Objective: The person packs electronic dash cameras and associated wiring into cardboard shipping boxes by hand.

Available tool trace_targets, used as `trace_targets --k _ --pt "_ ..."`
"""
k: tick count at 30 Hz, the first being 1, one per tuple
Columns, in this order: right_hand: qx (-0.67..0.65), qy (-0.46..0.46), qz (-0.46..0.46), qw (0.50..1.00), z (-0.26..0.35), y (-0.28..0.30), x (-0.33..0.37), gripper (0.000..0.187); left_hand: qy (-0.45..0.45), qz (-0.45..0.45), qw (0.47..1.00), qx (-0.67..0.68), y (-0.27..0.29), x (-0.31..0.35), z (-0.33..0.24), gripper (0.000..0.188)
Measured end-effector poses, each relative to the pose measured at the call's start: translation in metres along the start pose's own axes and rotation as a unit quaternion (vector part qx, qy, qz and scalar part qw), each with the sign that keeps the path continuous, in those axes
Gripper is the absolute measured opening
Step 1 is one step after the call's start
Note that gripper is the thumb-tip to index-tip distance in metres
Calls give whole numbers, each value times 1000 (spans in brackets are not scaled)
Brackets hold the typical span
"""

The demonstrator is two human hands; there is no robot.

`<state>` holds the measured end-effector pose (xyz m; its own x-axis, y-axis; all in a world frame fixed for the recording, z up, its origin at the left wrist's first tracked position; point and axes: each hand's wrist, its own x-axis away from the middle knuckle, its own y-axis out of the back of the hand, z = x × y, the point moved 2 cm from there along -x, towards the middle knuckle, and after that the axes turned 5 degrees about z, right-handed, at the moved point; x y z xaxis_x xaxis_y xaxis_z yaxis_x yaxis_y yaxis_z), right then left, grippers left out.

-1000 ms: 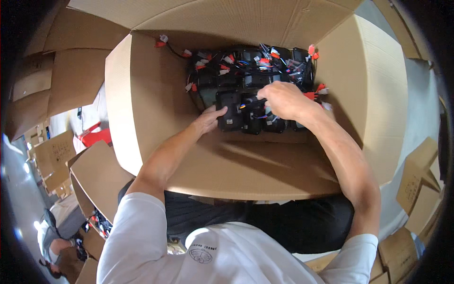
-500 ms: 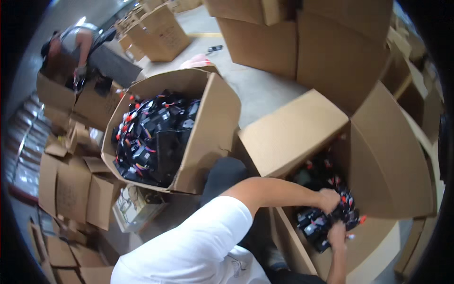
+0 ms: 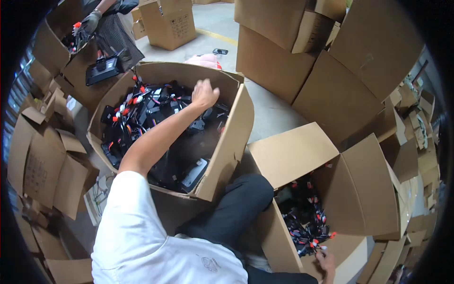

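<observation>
My left hand (image 3: pixel 205 94) is raised over a large cardboard box (image 3: pixel 227 142), its loosely bent fingers apart and no object visible in them. Inside that box lies a heap of black electronic modules (image 3: pixel 158 102) with coloured wires and red and white plugs. A silver-faced module (image 3: pixel 194 173) rests near its front corner. At lower right, my right hand (image 3: pixel 325 261) reaches into a second open box (image 3: pixel 279 236). Its curled fingers meet the edge of a wired bundle (image 3: pixel 309 232) with red and white plugs; what they pinch is hidden.
At upper left, a co-worker's gloved hand (image 3: pixel 92 21) is over another box. A black device (image 3: pixel 104 70) hangs beside it. Tall cartons (image 3: pixel 276 61) stand at the back, and opened boxes (image 3: pixel 42 165) pile up on the left. A dark object (image 3: pixel 220 51) lies on the floor.
My left hand has moved from the right box up and left over the large box. My right hand has stayed at the right box, slightly lower. The silver-faced module now shows in the large box.
</observation>
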<state>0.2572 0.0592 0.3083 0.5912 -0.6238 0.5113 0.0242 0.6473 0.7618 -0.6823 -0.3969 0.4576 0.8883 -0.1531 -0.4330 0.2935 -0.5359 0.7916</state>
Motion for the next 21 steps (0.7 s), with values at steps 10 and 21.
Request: trace_targets --k 10,21 --pt "-16 103 -4 995 194 10 33 43 -123 92 975 158 83 -12 -90 36" --pt "-9 598 -426 679 719 48 136 112 -302 123 822 467 408 73 -200 30"
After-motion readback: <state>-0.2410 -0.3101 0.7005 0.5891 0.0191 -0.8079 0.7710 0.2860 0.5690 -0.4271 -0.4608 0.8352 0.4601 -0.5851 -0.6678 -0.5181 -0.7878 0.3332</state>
